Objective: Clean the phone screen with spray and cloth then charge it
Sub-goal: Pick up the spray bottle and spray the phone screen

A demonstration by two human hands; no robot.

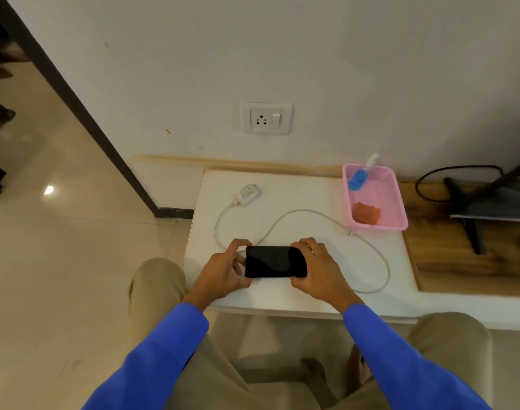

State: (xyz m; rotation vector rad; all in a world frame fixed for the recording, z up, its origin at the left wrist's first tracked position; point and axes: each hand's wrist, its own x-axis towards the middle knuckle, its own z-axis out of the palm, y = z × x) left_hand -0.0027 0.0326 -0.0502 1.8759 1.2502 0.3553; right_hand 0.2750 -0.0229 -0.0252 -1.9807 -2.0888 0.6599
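Observation:
A black phone (275, 261) lies sideways, dark screen up, near the front of the white table (297, 190). My left hand (226, 269) grips its left end and my right hand (315, 267) grips its right end. A white charger plug (248, 194) lies at the back left of the table, and its white cable (377, 255) loops across the top and round the right of the phone. A pink basket (396, 196) at the back right corner holds a blue spray bottle (358, 177) with a white nozzle and an orange cloth (366, 213).
A white wall socket with a switch (266, 118) sits on the wall above the table. To the right, a wooden surface (448, 261) carries a black stand (471, 208) and a black cable. Beige floor tiles lie to the left. My knees frame the table's front edge.

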